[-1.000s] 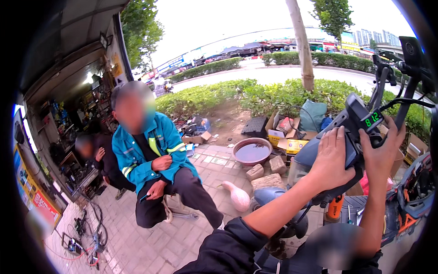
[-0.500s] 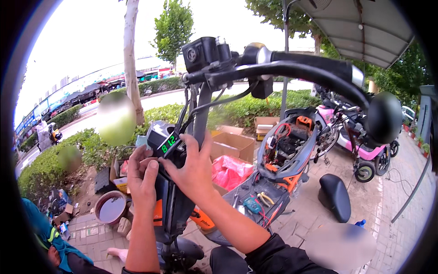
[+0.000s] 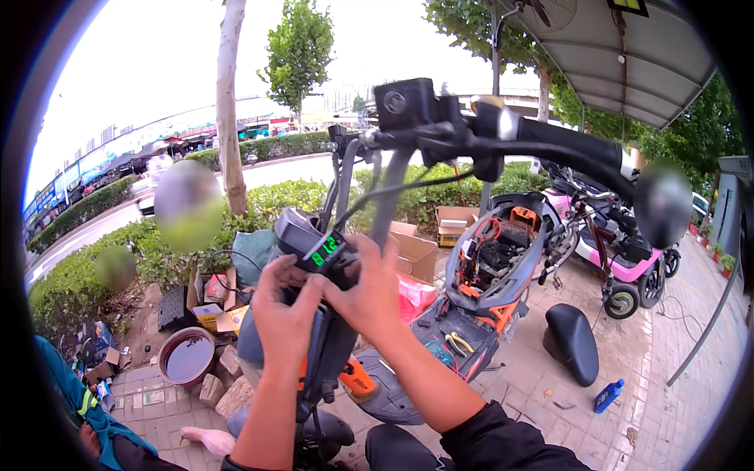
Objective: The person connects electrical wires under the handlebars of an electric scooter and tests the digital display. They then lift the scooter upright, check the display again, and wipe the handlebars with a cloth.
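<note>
Gripping the scooter's display unit [image 3: 314, 247] are two bare hands, one to each side. The left hand [image 3: 284, 318] wraps its fingers around the lower left edge of the housing; the right hand [image 3: 369, 294] closes on the right side, thumb pressed against the panel just beside the green digits. Both hands are closed on the unit, which sits at mid-frame, mounted on the steering column [image 3: 330, 345] below the handlebar [image 3: 503, 137].

The unit is a dark, wedge-shaped housing with one lit green readout on its face. Cables run up from it toward the handlebar, which crosses the upper view and partly blocks the scene behind; one black grip and one round mirror [image 3: 664, 204] sit at its right end.

Below and to the left, one dark round basin [image 3: 187, 357] holding liquid rests on bricks. Several open cardboard boxes [image 3: 416, 255] lie near it. To the right, one stripped scooter [image 3: 491, 275] shows exposed wiring, one detached black seat [image 3: 572, 341] lies on the paving, and one blue bottle [image 3: 609, 395] lies nearby. Farther off stands one pink scooter [image 3: 620, 251]. A tree trunk [image 3: 232, 118] and hedges stand beyond.
</note>
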A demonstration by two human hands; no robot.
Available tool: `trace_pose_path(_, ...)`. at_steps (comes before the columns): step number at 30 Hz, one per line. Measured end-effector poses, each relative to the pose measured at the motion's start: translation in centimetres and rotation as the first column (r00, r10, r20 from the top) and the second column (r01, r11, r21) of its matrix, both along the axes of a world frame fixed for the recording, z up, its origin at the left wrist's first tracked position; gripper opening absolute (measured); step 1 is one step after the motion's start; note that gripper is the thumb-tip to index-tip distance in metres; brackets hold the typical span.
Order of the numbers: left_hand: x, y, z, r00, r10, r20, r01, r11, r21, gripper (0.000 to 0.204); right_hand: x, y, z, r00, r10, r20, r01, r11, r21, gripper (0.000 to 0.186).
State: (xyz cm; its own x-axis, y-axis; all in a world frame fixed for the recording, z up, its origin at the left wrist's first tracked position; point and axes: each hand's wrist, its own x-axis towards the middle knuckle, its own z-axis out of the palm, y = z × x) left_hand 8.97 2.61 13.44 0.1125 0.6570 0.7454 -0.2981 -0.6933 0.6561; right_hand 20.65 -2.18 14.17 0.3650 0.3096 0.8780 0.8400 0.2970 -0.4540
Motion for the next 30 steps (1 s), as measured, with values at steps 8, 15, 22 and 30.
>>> trace_pose_path(8,1.3,-4.6,-2.1,0.96,0.266,-0.085,-0.256,0.96,0.111,0.05,3.1,-0.9,-3.1,0.98,0.197,0.008,-0.196,0.968,0.154,0.075)
trace_pose_path(15,2.2,-4.9,-0.1,0.917,0.372,-0.143,-0.32,0.901,0.293,0.05,4.0,-1.1,-2.1,0.983,0.183,0.011,-0.179,0.945,0.273,0.075)
trace_pose_path(22,2.7,-4.3,0.0,0.896,0.42,-0.145,-0.377,0.891,0.252,0.046,2.9,0.0,-2.8,0.975,0.202,-0.093,-0.171,0.948,0.267,0.072)
trace_pose_path(30,3.5,-5.1,0.7,0.906,0.408,-0.113,-0.388,0.907,0.164,0.039,2.8,-0.6,-2.4,0.992,0.126,-0.026,-0.112,0.945,0.306,0.068)
